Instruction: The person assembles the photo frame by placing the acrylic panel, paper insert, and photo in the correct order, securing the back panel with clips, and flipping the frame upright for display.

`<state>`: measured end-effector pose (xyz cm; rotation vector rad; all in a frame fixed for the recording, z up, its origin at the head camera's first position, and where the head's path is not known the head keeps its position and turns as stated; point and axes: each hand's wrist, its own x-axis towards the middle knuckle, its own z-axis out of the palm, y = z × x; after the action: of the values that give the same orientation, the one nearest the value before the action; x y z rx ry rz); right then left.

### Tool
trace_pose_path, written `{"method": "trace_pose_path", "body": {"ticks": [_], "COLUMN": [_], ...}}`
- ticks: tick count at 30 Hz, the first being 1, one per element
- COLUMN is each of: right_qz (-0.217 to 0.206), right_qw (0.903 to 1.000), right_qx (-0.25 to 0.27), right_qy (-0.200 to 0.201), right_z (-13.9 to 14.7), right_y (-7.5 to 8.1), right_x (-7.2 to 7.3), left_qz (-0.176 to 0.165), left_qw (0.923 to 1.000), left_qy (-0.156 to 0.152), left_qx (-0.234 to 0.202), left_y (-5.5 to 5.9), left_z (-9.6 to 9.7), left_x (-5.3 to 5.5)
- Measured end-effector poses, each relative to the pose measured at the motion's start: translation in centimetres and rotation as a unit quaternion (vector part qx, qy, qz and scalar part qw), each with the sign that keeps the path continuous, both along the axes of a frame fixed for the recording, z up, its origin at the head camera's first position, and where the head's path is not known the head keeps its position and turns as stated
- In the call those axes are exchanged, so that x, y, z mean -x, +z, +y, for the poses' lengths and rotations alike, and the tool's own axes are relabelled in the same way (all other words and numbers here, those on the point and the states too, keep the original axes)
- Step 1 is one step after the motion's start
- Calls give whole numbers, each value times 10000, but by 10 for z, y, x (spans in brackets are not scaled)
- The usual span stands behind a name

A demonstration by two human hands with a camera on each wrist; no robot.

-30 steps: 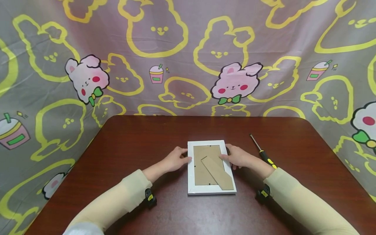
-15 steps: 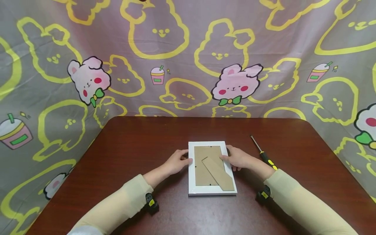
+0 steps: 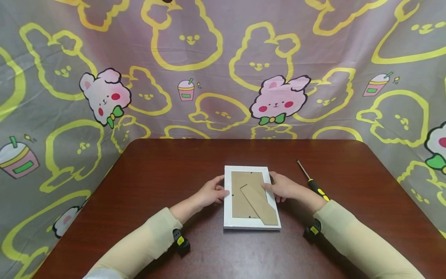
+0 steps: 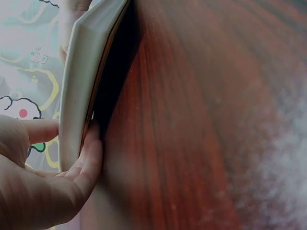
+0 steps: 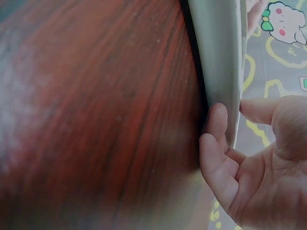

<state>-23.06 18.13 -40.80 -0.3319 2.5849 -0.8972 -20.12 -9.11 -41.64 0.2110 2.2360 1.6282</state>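
A white picture frame (image 3: 228,223) lies back side up between my two hands, with a brown backing board (image 3: 240,209) and a slanted easel stand (image 3: 259,205) on its back. My left hand (image 3: 210,192) grips its left side, thumb on the upper face. In the left wrist view the fingers (image 4: 88,163) reach under that edge, which is raised a little off the table. My right hand (image 3: 283,186) holds the opposite side, thumb on top; its fingers (image 5: 216,160) curl below the edge in the right wrist view. The frame's front faces down, hidden.
A screwdriver (image 3: 312,183) with a black and yellow handle lies to the right, beyond my right wrist. The dark red-brown table (image 3: 167,162) ends at a patterned cloth (image 3: 216,77) at the back and sides.
My left hand's fingers have curled further under the frame's left edge. The frame has shifted very slightly away from me. My right hand and the screwdriver look almost unchanged.
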Motion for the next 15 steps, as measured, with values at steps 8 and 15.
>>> {"method": "trace_pose_path", "body": {"ticks": [8,15], "right_qz": [-134,-97], "right_qw": [9987,9993], "right_qx": [472,339], "right_qy": [-106,-105], "right_z": [2,2], "right_y": [0,-2], "right_x": [0,1], "left_qz": [-127,-232], "left_qw": [9998,9985], "left_qy": [-18,100], "left_qx": [-162,-481], "left_y": [0,-2], "left_z": [-1,-1], "left_x": [0,0]}}
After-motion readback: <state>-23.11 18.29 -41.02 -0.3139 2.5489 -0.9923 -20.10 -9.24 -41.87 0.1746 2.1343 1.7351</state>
